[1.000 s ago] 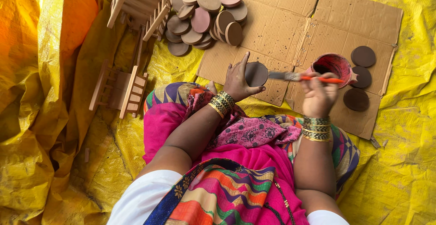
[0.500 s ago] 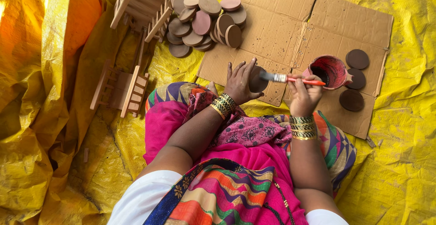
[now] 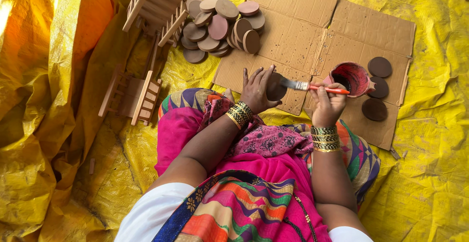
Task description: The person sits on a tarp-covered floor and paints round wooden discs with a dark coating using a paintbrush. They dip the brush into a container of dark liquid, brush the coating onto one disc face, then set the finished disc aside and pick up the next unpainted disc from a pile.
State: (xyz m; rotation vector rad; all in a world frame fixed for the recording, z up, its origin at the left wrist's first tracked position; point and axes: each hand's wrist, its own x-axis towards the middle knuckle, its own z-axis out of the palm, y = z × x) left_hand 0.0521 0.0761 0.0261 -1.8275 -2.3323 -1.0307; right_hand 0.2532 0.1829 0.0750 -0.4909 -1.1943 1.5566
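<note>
My left hand (image 3: 257, 89) holds a round wooden disc (image 3: 276, 87) upright above my lap, its face dark with brown paint. My right hand (image 3: 328, 104) grips a small paintbrush (image 3: 312, 87) with an orange handle, and the bristles rest on the disc. Just beyond the brush stands a red paint pot (image 3: 353, 78) on flattened cardboard (image 3: 312, 32). Three painted dark discs (image 3: 377, 88) lie to the right of the pot. A heap of unpainted discs (image 3: 220, 24) sits at the cardboard's far left corner.
Small wooden slatted frames (image 3: 151, 7) lie at the upper left, and another wooden frame (image 3: 131, 95) rests beside my left knee. A yellow tarp (image 3: 430, 173) covers the ground all round, bunched up high on the left.
My right hand brought the brush from the paint pot leftward onto the disc. The left hand has kept the disc in roughly the same place.
</note>
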